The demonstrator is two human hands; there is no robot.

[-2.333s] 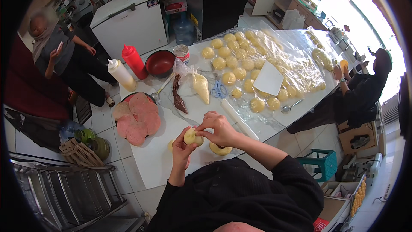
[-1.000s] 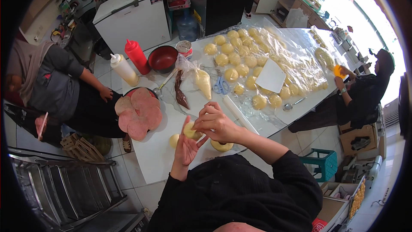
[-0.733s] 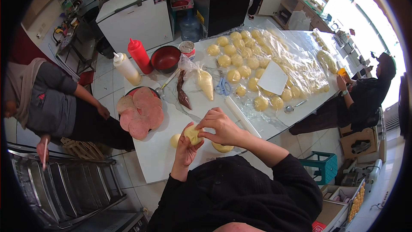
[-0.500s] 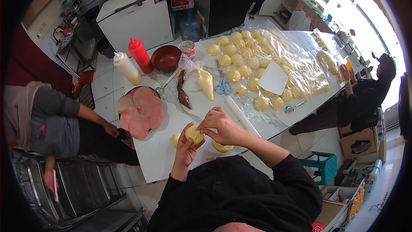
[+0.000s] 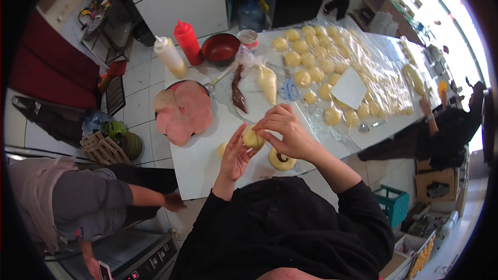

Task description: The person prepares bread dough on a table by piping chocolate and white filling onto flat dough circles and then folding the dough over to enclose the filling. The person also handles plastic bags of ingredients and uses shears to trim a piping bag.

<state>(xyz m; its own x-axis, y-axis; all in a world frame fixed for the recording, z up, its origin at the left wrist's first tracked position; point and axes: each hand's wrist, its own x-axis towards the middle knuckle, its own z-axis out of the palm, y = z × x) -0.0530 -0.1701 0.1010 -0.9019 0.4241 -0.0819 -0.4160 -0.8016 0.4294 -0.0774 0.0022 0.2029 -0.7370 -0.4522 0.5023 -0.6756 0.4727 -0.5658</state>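
Observation:
My left hand point(image 5: 236, 155) cups a small ball of pale yellow dough point(image 5: 252, 137) above the near part of the table. The fingers of my right hand point(image 5: 290, 134) pinch the edge of that same ball. Just below my right hand, a flattened round of dough point(image 5: 281, 161) lies on the table with a brown filling on it, partly covered by the hand. Another dough piece point(image 5: 222, 149) rests beside my left hand, mostly hidden behind it. Beyond my hands lie a piping bag of brown filling point(image 5: 238, 93) and a piping bag of cream-coloured filling point(image 5: 267, 84).
Pink round slices point(image 5: 184, 111) fill a dark plate at left. Behind stand a white squeeze bottle point(image 5: 170, 58), a red squeeze bottle point(image 5: 188, 43) and a bowl point(image 5: 220, 47). Blue scissors point(image 5: 289, 89), a white scraper point(image 5: 349, 88) and plastic-covered dough balls point(image 5: 316, 54) lie right. Co-workers stand at both sides.
The whole view has shifted, so the table sits further right and higher. My hands stay on the dough ball. The brown filling shows now, and the left co-worker has moved nearer the oven.

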